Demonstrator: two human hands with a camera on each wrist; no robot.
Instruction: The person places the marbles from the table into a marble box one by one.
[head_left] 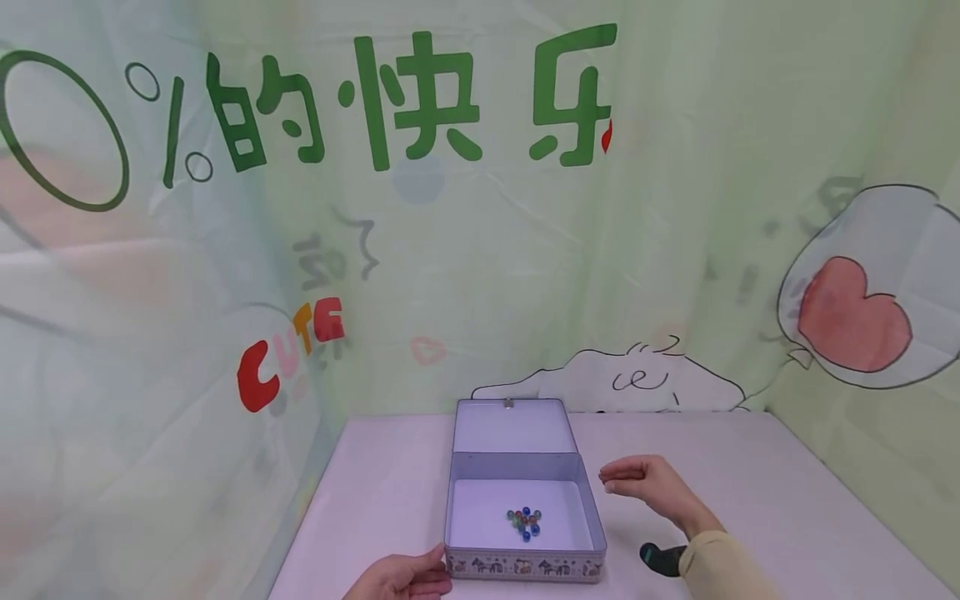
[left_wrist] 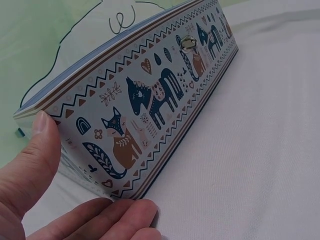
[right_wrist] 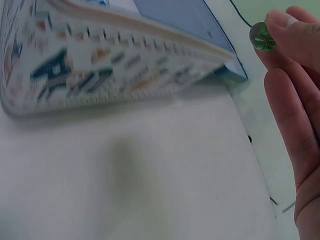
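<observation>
A patterned tin box (head_left: 527,565), its hinged lid (head_left: 513,427) raised at the back, stands on the table in the head view. Several small glass marbles (head_left: 527,535), blue, green and reddish, lie clustered on its floor. At the near left corner my left hand (head_left: 401,577) grips the box; in the left wrist view the thumb (left_wrist: 42,142) lies at the upper edge and the fingers at the bottom edge. To the right of the box, above the table, my right hand (head_left: 652,487) pinches a green marble (right_wrist: 262,37) between thumb and forefinger.
The white table (head_left: 375,475) extends on both sides of the box. A pale green curtain (head_left: 487,267) with printed characters and drawings hangs behind and along both sides. A dark object (head_left: 660,560) shows beside the right sleeve (head_left: 723,567).
</observation>
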